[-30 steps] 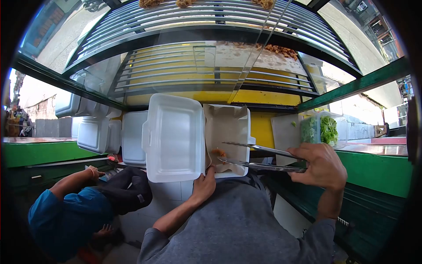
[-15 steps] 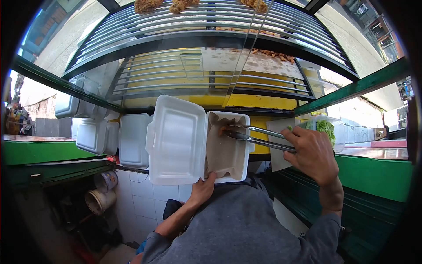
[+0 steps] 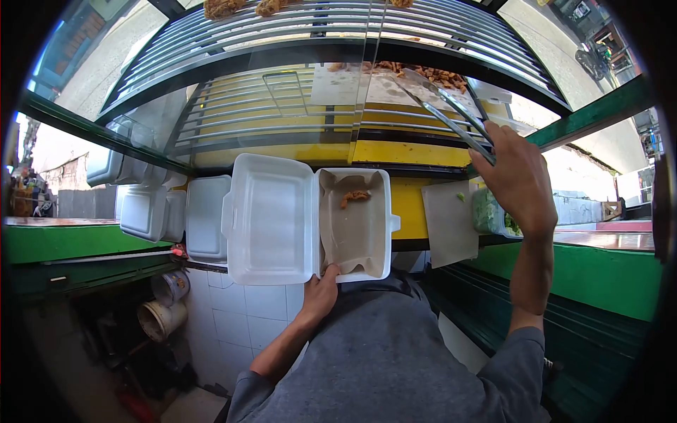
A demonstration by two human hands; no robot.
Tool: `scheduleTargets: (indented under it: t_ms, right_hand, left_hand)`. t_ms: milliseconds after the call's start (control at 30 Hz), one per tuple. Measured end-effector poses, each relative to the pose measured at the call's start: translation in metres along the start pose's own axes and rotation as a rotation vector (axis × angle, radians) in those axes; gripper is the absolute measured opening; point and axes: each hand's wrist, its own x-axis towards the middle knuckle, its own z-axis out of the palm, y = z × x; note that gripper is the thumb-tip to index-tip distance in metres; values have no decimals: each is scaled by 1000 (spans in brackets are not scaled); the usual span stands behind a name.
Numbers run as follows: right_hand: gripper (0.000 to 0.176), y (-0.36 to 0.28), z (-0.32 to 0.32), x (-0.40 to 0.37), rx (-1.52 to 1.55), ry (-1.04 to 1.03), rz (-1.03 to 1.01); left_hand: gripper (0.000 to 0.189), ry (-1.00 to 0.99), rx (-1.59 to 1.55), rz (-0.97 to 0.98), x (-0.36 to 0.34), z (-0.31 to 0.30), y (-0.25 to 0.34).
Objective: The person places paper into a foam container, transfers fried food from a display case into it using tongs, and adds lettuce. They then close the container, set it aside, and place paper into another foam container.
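Note:
My left hand (image 3: 321,295) grips the near edge of an open white foam takeaway box (image 3: 273,218), its thumb over the rim. Brown paper (image 3: 352,236) lines the right half of the box, and a small piece of fried food (image 3: 355,198) lies on it. My right hand (image 3: 520,176) is closed around metal tongs (image 3: 455,116). The tongs point up and left into the glass case, their tips apart at a heap of fried pieces (image 3: 434,75) on white paper (image 3: 337,84).
Closed foam boxes (image 3: 206,218) stand to the left. On the right are a plastic tub of lettuce (image 3: 490,213) and a sheet of paper (image 3: 450,229). Larger fried pieces (image 3: 224,7) rest on the upper wire rack (image 3: 282,29). A clear glass panel (image 3: 247,134) fronts the case's left side.
My right hand has lifted the tongs from the box up into the case. The fried piece now lies released on the brown paper. The box has shifted slightly left.

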Motion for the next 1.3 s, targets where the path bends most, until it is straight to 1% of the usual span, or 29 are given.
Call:
scheduleTargets:
  t_ms: [67, 100, 133, 200, 233, 300, 333, 367, 433, 533, 600, 667, 800, 900, 933, 967, 1000, 1067, 1100, 1200, 1300]
  right_hand:
    - [36, 0, 30, 35, -104, -5, 18]
    - [33, -3, 41, 48, -94, 61, 29]
    - [31, -5, 50, 60, -85, 127, 36]
    - [35, -6, 53, 83, -80, 52, 104]
    - [37, -6, 56, 92, -79, 13, 138]
    - [36, -1, 66, 103, -81, 9, 104]
    - [36, 1, 69, 105, -83, 8, 87]
    - [32, 3, 70, 104, -76, 18, 97]
    - [24, 2, 65, 92, -64, 39, 112]
    - [30, 8, 53, 51, -12, 151, 69]
    - [32, 11, 29, 17, 151, 130, 69]
    - [31, 19, 7, -19, 314, 80, 79]
    - [35, 44, -11, -69, 513, -127, -67]
    - [36, 45, -6, -76, 531, -256, -169]
    - [36, 43, -3, -76, 521, -290, -201]
    - [36, 42, 0, -73, 534, -306, -166]
    - [36, 42, 6, -71, 520, -251, -144]
    - [37, 43, 16, -63, 489, -142, -108]
    - [38, 46, 17, -59, 499, -173, -79]
    - [38, 50, 20, -53, 440, -243, -121]
    - [44, 39, 43, -45, 361, -279, -158]
  left_hand:
    - [22, 37, 34, 58, -2, 5, -1]
    - [21, 58, 49, 86, -2, 7, 0]
    - [20, 17, -55, -14, -1, 6, 4]
    - [19, -61, -268, -216, 4, 0, 18]
    - [22, -49, -270, -203, 2, -1, 22]
    - [31, -29, -274, -177, 0, -4, 29]
    - [33, -34, -310, -207, 0, -5, 31]
    - [36, -39, -347, -237, 1, -6, 33]
    - [41, -50, -392, -285, 3, -5, 35]
    - [46, -56, -425, -321, 7, -3, 34]
    - [48, -39, -471, -325, 10, -1, 34]
    - [49, -69, -426, -337, 11, -2, 32]
    - [50, -56, -379, -356, 13, 1, 32]
    - [50, -61, -295, -380, 13, 1, 38]
    - [48, -47, -288, -357, 13, -1, 42]
    - [47, -33, -283, -333, 14, -3, 48]
    - [45, -16, -279, -308, 14, -3, 51]
    - [41, 61, -387, -345, 17, 2, 42]
    - [39, 99, -440, -362, 18, 3, 37]
    - [34, 118, -303, -259, 8, 0, 24]
    - [28, 68, -330, -335, 5, -4, 26]
